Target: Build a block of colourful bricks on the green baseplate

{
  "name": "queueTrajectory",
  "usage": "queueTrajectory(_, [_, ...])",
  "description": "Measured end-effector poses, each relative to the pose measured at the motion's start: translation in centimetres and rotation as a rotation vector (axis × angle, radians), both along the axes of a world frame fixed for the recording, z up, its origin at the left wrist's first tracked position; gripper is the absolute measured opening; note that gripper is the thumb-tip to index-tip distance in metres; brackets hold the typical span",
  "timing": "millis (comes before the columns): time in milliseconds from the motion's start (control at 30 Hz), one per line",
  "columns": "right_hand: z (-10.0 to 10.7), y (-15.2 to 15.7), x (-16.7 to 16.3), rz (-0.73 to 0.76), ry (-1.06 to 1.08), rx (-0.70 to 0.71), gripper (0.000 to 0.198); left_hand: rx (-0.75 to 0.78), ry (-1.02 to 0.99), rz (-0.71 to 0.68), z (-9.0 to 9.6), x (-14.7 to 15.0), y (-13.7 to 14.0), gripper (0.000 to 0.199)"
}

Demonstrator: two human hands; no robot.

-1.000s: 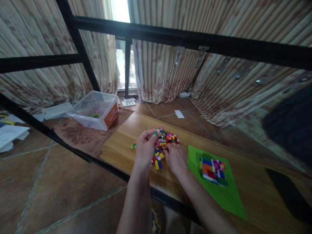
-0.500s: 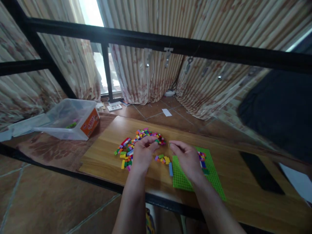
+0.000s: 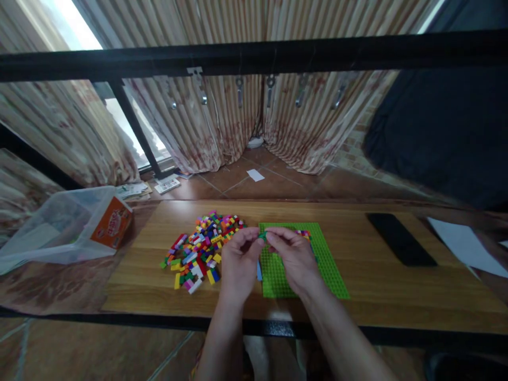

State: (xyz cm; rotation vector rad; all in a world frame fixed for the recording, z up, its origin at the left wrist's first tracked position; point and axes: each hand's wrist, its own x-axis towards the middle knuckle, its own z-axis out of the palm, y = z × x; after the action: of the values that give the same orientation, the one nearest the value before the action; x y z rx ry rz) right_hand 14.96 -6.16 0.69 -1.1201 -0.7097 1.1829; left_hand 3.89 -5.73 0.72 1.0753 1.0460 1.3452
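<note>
Between the fingertips of both hands is a small dark green toy brick (image 3: 262, 236). My left hand (image 3: 242, 259) pinches it from the left, and my right hand (image 3: 291, 254) grips it from the right. Both hands are held over the left part of a light green studded baseplate (image 3: 329, 275). Several coloured bricks sit on the plate, partly hidden behind my right hand. A blue long brick (image 3: 259, 271) lies at the plate's left edge, mostly covered by my left hand. Left of my hands spreads a loose pile of mixed bricks (image 3: 198, 246).
A black phone-like slab (image 3: 400, 239) and white paper (image 3: 468, 246) lie to the right on the wooden table (image 3: 138, 264). A clear plastic bin (image 3: 75, 211) with an orange label stands at the left. A black metal bar (image 3: 254, 57) crosses above the table's far side.
My hands have come together, and both now touch the green brick, which was at my left fingertips. The view has turned to the right and levelled.
</note>
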Motion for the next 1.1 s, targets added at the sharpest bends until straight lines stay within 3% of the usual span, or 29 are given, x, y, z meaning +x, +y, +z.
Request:
queueTrajectory(767, [-1.0,0.2,-0.3,-0.021,0.003,0.019,0.024,0.059,0.135,0.077,-0.4,0.3,0.0,0.021])
queueTrajectory(1100, [-1.3,0.1,-1.1,0.027,-0.014,0.023,0.026,0.063,0.154,0.123,-1.4,-0.5,-0.2,0.022])
